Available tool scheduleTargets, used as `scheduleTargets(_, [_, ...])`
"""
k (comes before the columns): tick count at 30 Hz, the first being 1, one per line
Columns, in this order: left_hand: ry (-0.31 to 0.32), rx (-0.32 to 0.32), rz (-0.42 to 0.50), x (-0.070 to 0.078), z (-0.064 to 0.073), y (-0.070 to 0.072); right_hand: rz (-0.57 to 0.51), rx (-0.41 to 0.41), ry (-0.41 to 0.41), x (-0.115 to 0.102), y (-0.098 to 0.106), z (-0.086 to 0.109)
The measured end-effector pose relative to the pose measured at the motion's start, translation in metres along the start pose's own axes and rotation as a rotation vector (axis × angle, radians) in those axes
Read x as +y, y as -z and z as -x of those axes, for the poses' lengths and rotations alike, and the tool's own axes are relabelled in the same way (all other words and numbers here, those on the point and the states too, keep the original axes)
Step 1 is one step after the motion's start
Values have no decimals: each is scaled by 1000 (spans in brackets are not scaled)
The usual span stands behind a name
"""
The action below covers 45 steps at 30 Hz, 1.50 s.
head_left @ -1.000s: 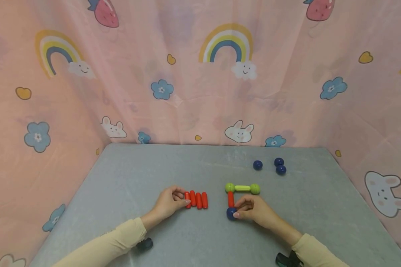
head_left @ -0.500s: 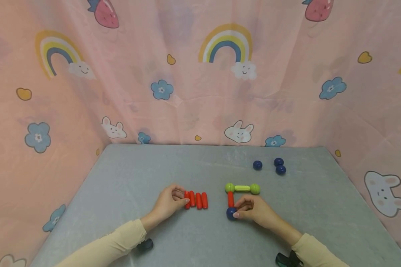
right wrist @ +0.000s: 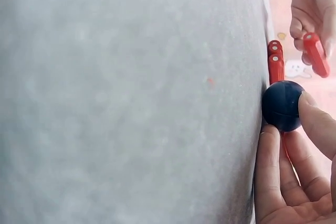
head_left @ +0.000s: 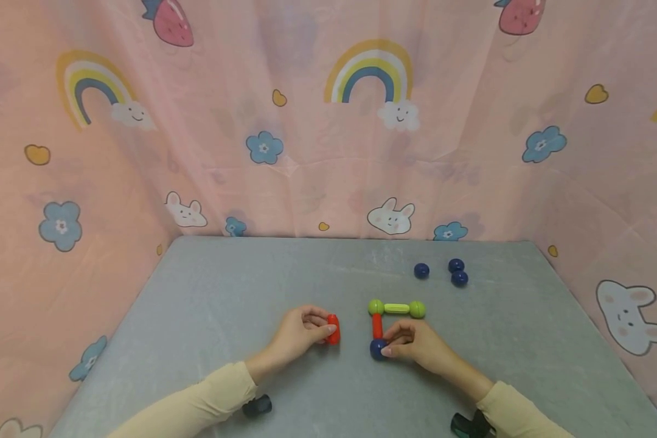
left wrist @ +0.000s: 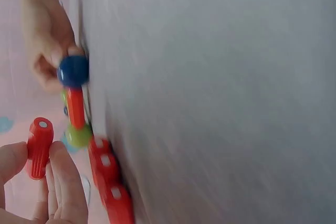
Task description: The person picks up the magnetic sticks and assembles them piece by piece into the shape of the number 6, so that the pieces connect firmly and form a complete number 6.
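My left hand [head_left: 301,331] pinches a red magnetic rod [left wrist: 40,148] between thumb and fingers, raised over the table. Three more red rods [left wrist: 107,171] lie side by side below it; in the head view the left hand and the held rod hide them. Thumb and fingers of my right hand [head_left: 424,348] grip a blue ball [head_left: 378,349] at the near end of another red rod [head_left: 377,326]. That rod's far end meets a green ball [head_left: 376,307]. From there a light green rod [head_left: 396,308] runs right to a second green ball [head_left: 417,309], making a corner shape.
Toward the back right of the grey table [head_left: 224,274] lie three loose blue balls: one by itself [head_left: 421,271] and a touching pair [head_left: 459,278]. A pink patterned curtain [head_left: 317,170] rises behind the table and along both sides.
The left hand has lifted the leftmost red rod off the row and carried it to the right, over the others. The right hand and its blue ball have stayed put.
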<state>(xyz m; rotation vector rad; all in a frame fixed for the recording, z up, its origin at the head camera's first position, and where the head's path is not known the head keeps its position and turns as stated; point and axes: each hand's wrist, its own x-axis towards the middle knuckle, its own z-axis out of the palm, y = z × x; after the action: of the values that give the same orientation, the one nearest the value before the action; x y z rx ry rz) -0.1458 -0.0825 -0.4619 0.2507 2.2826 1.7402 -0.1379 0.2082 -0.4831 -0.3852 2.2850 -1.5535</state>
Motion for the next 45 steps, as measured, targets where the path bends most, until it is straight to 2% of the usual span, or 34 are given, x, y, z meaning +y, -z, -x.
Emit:
scheduleTargets(6, [46,-82,75,9,1,-28,5,-3,8,-1,0,-2])
scheduleTargets(10, [65,-137,91,6,3,-48,4,-5,22,0,0,-3])
scheduleTargets(13, [97,-188,105,5,6,-58,2,-5,22,-1,-1,-3])
scheduleTargets(16, [131,-213,118,6,8,-65,-5,-12,28,-2,-1,-3])
scheduleTargets(22, [195,-218,108,7,10,-74,-1,-17,30,-4,0,-4])
scheduleTargets(28, [236,-214,95,7,7,-77,0,-18,28,-3,1,-4])
scheduleTargets(36, [234,-232,63,6,2,-75,-9,-22,24,-2,1,-4])
scheduleTargets(42, [248,-297,64,8,2,-75,-21,-25,22,-2,1,-3])
scheduleTargets(45, [257,-308,69,9,2,-75,-25,-25,18,-3,1,-3])
